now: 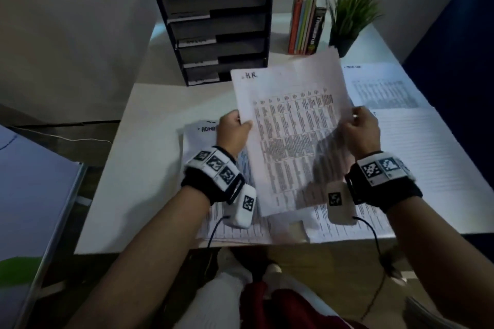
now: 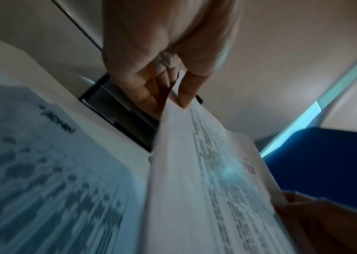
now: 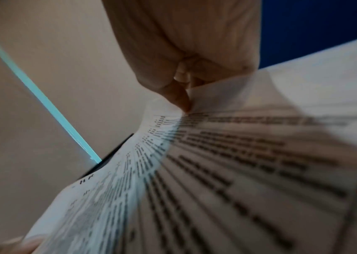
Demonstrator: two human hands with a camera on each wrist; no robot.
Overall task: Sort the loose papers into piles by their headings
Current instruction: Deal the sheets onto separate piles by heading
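Note:
A printed sheet headed "HR" [image 1: 291,125] is held up over the white desk [image 1: 139,168], tilted toward me. My left hand [image 1: 235,128] pinches its left edge between thumb and fingers [image 2: 186,92]. My right hand [image 1: 361,128] pinches its right edge, thumb [image 3: 179,98] on top of the paper [image 3: 216,171]. Under my left wrist lies a pile headed "ADMIN" [image 1: 205,129], also seen in the left wrist view as a blurred page [image 2: 43,171]. Further sheets [image 1: 385,88] lie to the right.
A black four-tier letter tray [image 1: 216,24] with labelled slots stands at the back of the desk. Upright books [image 1: 304,24] and a potted plant [image 1: 350,19] stand beside it. A blue chair back [image 1: 459,35] is at the right. More papers [image 1: 427,168] cover the desk's right side.

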